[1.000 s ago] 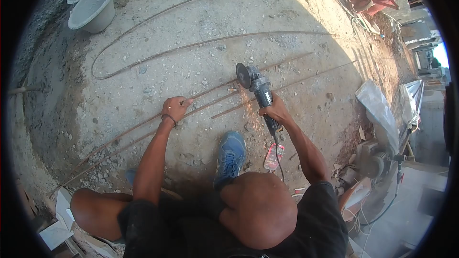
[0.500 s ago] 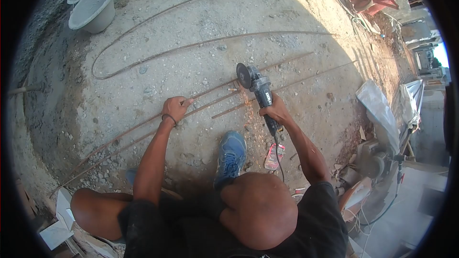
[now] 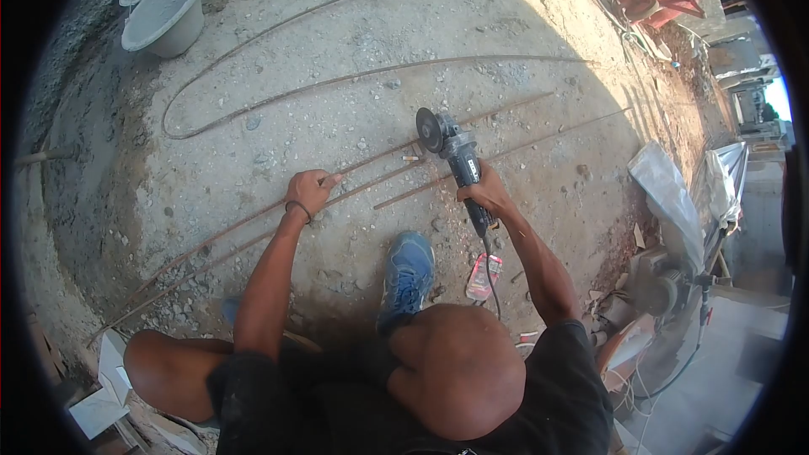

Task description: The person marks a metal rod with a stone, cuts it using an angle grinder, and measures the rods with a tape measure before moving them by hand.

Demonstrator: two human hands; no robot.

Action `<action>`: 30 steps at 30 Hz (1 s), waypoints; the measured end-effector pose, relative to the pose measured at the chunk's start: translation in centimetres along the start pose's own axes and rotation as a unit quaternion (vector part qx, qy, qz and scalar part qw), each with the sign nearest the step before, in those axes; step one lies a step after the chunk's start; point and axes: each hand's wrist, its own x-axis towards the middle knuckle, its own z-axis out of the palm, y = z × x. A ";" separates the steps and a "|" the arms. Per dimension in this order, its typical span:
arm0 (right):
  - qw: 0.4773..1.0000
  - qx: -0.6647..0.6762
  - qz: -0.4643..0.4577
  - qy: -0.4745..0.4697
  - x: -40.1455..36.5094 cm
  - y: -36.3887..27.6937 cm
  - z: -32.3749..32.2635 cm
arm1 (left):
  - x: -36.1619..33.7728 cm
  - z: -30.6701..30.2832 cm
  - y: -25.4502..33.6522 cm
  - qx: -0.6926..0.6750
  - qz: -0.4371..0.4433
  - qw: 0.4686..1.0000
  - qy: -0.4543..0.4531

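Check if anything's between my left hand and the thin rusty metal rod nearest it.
Nothing visible: your left hand grips the thin rusty metal rod directly. The black, grey-headed angle grinder sits farther right.

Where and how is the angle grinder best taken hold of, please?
Grip the angle grinder by its slim black body, probably coming from the near right side, as the right hand does. The cord leaves its near end and the disc sits at the far end, so this hold should keep the hand clear of it.
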 end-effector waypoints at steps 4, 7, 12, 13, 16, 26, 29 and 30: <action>1.000 0.001 -0.010 -0.012 0.4 0.3 -0.1 | -0.1 0.2 0.0 -0.019 0.009 1.000 0.014; 1.000 -0.011 -0.006 -0.019 0.2 -0.4 -0.2 | 0.2 0.0 0.0 0.007 -0.017 1.000 -0.015; 1.000 0.002 -0.004 -0.013 -0.2 -0.5 -0.2 | 0.2 0.4 -0.4 -0.006 -0.002 1.000 0.005; 1.000 0.002 -0.003 -0.013 -0.2 -0.5 -0.3 | 0.2 0.4 -0.4 -0.022 0.008 1.000 0.019; 1.000 0.000 -0.001 -0.017 -0.1 -0.1 -0.2 | 0.1 0.5 -0.4 -0.028 0.007 0.999 0.023; 1.000 -0.014 0.008 -0.004 -0.3 -0.1 0.0 | 0.3 0.5 -0.5 -0.024 -0.002 1.000 0.016; 1.000 -0.007 0.001 -0.007 -0.5 -0.3 -0.1 | 0.3 0.5 -0.5 -0.022 -0.002 1.000 0.015; 1.000 -0.007 -0.002 -0.008 -0.6 -0.4 -0.2 | 0.4 0.5 -0.6 -0.013 0.002 1.000 0.016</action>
